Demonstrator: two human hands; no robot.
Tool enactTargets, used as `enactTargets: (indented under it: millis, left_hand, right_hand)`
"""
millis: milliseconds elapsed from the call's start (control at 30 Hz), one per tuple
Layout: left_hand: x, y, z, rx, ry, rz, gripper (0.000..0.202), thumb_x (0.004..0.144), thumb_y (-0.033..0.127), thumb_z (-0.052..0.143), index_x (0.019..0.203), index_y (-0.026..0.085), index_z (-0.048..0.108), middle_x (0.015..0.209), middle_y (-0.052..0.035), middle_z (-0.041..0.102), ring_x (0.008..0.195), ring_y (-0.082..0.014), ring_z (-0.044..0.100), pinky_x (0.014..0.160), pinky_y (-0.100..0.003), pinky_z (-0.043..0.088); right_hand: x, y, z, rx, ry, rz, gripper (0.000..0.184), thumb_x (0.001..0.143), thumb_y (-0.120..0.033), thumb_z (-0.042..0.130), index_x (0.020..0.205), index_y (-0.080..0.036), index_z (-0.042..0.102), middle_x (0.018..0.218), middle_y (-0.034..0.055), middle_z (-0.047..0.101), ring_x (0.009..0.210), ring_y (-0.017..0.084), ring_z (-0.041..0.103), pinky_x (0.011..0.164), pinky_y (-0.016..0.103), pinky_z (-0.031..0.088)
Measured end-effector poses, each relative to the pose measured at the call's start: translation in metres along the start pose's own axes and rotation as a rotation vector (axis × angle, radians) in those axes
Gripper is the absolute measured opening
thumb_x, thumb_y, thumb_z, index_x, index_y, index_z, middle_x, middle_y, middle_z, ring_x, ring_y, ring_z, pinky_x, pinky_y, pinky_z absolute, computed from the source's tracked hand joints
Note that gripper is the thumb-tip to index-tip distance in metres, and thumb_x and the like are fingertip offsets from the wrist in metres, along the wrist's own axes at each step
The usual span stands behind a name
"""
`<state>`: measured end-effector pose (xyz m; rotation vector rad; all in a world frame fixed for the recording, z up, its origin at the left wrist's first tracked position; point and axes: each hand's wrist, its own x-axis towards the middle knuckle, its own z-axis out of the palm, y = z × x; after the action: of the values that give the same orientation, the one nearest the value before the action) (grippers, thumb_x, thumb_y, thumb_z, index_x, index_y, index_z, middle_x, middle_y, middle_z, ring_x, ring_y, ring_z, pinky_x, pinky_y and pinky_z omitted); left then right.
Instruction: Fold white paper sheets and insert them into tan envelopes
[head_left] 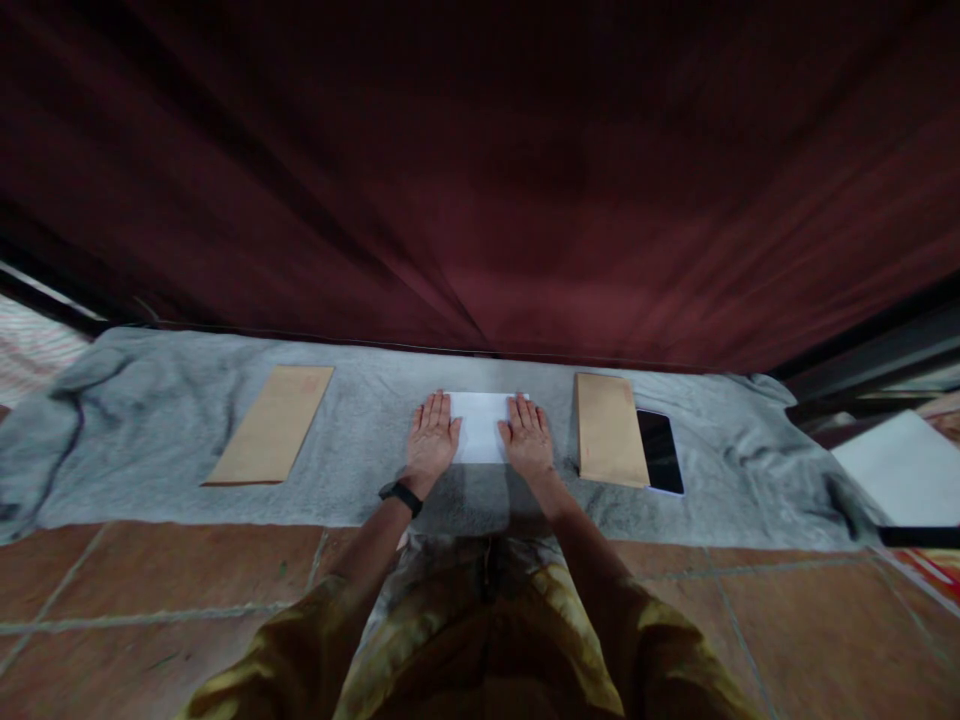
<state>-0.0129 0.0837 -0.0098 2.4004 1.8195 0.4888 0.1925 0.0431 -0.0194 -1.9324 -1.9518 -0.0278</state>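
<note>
A white sheet of paper (480, 428) lies flat on the grey cloth, right in front of me. My left hand (433, 437) rests palm down over its left edge, fingers stretched forward. Over the right edge lies my right hand (527, 438), also flat with the fingers out. Parts of the paper's sides are hidden beneath both hands. To the left is a brown paper envelope (274, 425), set at a slant. On the right, a stack of brown envelopes (611, 430) partly covers a dark-screened phone or tablet (661, 450).
The grey cloth (172, 430) is spread over a tiled floor (165, 570). A dark red fabric (480, 200) rises along its far edge. At the far right is a white flat object (904, 468) with a black edge.
</note>
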Motion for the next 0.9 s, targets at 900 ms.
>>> enactTargets:
  millis: [900]
  left_hand:
    - [-0.016,-0.013,-0.012,0.046,0.044,-0.019,0.062,0.104,0.037,0.025,0.158,0.009,0.035,0.161,-0.0157,0.039,0.154,-0.0302,0.029,0.125,-0.054,0.019]
  right_hand:
    - [-0.015,-0.043,0.007,0.028,-0.014,-0.035,0.056,0.107,-0.039,0.039,0.156,-0.012,0.04,0.161,0.0158,0.04,0.149,0.028,0.038,0.123,0.05,0.027]
